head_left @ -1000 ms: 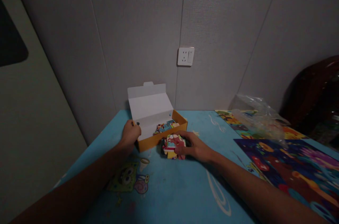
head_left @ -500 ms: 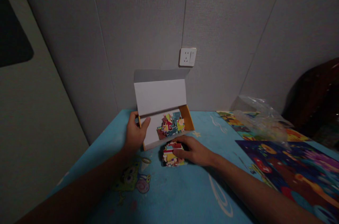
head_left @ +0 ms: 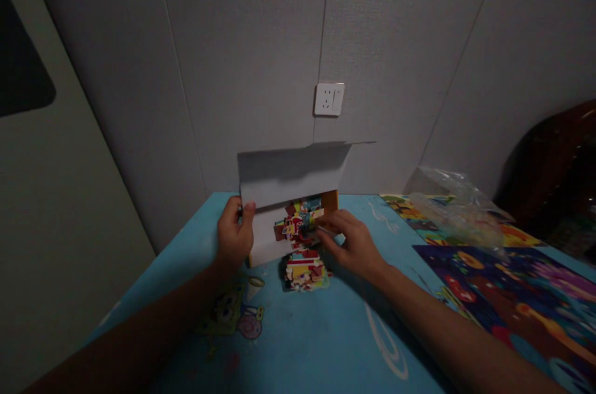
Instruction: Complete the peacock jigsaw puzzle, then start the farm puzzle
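Observation:
My left hand (head_left: 235, 236) grips the left end of a cardboard box (head_left: 267, 231), white inside with an orange end wall, its lid standing up at the back. Inside the box, towards the right, lies a loose heap of colourful puzzle pieces (head_left: 293, 226). At the box's right front, my right hand (head_left: 351, 242) is closed, and the thin pale edge of a puzzle piece (head_left: 328, 231) shows between thumb and fingers. Just in front of the box, a pile of puzzle pieces (head_left: 305, 271) sits on the table; its back edge is close against the box.
A blue cartoon-printed cloth (head_left: 321, 344) covers the table. On the right lie a dark blue picture sheet (head_left: 507, 301) and a yellow picture sheet (head_left: 405, 214), with a clear plastic bag (head_left: 460, 214) over the latter. Behind the table rises a grey wall with a socket (head_left: 329, 99).
My right hand has moved from the pile on the table up to the box's right front. The box has tilted and its lid leans further back. My left hand keeps its hold.

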Demonstrator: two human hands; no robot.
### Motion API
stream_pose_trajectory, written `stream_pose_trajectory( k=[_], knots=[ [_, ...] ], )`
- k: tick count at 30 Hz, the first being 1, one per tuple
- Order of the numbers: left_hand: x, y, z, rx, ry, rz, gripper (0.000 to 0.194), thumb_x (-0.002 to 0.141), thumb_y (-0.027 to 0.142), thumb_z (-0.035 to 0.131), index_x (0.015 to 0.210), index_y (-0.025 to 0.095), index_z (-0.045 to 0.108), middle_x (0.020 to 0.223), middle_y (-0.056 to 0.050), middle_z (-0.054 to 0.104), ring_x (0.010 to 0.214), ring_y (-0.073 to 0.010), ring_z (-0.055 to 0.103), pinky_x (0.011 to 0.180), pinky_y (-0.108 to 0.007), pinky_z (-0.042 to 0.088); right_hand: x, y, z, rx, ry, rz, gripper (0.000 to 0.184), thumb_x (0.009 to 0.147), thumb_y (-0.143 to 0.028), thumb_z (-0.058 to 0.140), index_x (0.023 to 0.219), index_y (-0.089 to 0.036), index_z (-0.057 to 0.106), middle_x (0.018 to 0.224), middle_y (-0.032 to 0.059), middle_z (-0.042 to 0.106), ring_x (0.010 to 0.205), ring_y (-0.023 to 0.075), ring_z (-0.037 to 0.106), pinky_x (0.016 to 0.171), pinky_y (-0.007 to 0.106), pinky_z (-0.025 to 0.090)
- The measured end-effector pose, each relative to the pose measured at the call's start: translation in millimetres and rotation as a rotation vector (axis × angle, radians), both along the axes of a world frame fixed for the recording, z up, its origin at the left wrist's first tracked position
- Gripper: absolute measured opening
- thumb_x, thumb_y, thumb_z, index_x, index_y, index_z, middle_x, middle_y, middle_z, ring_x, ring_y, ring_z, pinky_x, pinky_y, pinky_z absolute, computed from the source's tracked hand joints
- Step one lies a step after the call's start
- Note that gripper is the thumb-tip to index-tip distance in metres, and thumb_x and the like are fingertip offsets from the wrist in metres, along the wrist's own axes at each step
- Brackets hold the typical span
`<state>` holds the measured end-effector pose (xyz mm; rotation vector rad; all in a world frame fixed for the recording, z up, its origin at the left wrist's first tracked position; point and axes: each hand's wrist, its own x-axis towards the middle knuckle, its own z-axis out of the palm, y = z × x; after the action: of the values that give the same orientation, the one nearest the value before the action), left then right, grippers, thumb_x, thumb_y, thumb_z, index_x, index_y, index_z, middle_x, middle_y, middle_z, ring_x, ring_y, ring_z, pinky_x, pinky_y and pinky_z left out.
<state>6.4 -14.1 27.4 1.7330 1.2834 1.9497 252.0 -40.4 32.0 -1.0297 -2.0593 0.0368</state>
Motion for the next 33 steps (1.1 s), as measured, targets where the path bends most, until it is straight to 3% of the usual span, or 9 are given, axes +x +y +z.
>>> stream_pose_trajectory(
  k=[3, 6, 11, 19, 28, 30, 33],
  knots=[
    [-1, 0, -2.7, 0.056, 0.079, 0.052, 0.023, 0.092, 0.036, 0.048, 0.074, 0.02, 0.048, 0.068, 0.003, 0.046, 0.064, -0.0126, 0.047, 0.061, -0.022, 0.04, 0, 4, -2.9, 0.072, -0.041, 0.031, 0.042, 0.086, -0.024, 0.057, 0.128, -0.021, 0.052, 0.124, 0.0134, 0.056, 0.117, 0.0277, 0.051, 0.097, 0.049, 0.045],
    [-2, -1, -5.7, 0.104, 0.133, 0.046, 0.021, 0.093, 0.034, 0.047, 0.078, 0.02, 0.05, 0.075, 0.001, 0.052, 0.072, -0.0139, 0.052, 0.068, -0.023, 0.043, -3, 14, -8.7, 0.057, -0.115, 0.031, 0.057, 0.083, -0.017, 0.057, 0.137, -0.02, 0.042, 0.136, 0.0152, 0.045, 0.127, 0.0291, 0.042, 0.103, 0.051, 0.041],
    [-1, -2, -10.2, 0.219, 0.233, -0.026, 0.018, 0.093, 0.033, 0.046, 0.098, 0.021, 0.059, 0.096, -0.005, 0.063, 0.094, -0.0201, 0.06, 0.086, -0.031, 0.047, -9, 30, -17.4, 0.033, -0.268, -0.066, 0.058, 0.079, -0.017, 0.061, 0.134, -0.014, 0.043, 0.133, 0.0177, 0.047, 0.125, 0.0316, 0.041, 0.104, 0.05, 0.037],
    [3, -3, -10.6, 0.108, 0.175, 0.0, 0.016, 0.092, 0.033, 0.048, 0.089, 0.019, 0.057, 0.095, -0.005, 0.063, 0.091, -0.019, 0.062, 0.084, -0.029, 0.049, -13, 23, -12.5, -0.024, -0.485, -0.124, 0.056, 0.08, -0.024, 0.062, 0.133, -0.015, 0.048, 0.122, 0.0153, 0.055, 0.113, 0.0327, 0.043, 0.093, 0.047, 0.037],
    [1, -3, -12.1, 0.231, 0.279, -0.05, 0.024, 0.093, 0.037, 0.048, 0.099, 0.02, 0.062, 0.103, -0.007, 0.066, 0.1, -0.0222, 0.06, 0.09, -0.033, 0.048, -10, 23, -12.5, -0.007, -0.464, -0.077, 0.032, 0.082, -0.026, 0.057, 0.113, -0.017, 0.062, 0.123, 0.0154, 0.053, 0.119, 0.0319, 0.041, 0.101, 0.047, 0.031],
    [0, -1, -13.1, 0.218, 0.272, -0.039, 0.025, 0.094, 0.038, 0.047, 0.098, 0.019, 0.063, 0.101, -0.007, 0.066, 0.099, -0.0218, 0.061, 0.089, -0.033, 0.048, -9, 25, -13.0, -0.017, -0.428, -0.075, 0.038, 0.082, -0.026, 0.058, 0.118, -0.015, 0.06, 0.125, 0.0168, 0.05, 0.119, 0.0311, 0.042, 0.099, 0.043, 0.035],
    [0, 2, -14.0, 0.266, 0.273, -0.031, 0.025, 0.094, 0.038, 0.047, 0.097, 0.018, 0.063, 0.098, -0.007, 0.066, 0.095, -0.0207, 0.061, 0.086, -0.032, 0.049, -7, 27, -14.0, -0.021, -0.39, -0.095, 0.061, 0.076, -0.028, 0.066, 0.131, -0.01, 0.049, 0.131, 0.0202, 0.044, 0.121, 0.032, 0.04, 0.1, 0.043, 0.037]
  ],
)
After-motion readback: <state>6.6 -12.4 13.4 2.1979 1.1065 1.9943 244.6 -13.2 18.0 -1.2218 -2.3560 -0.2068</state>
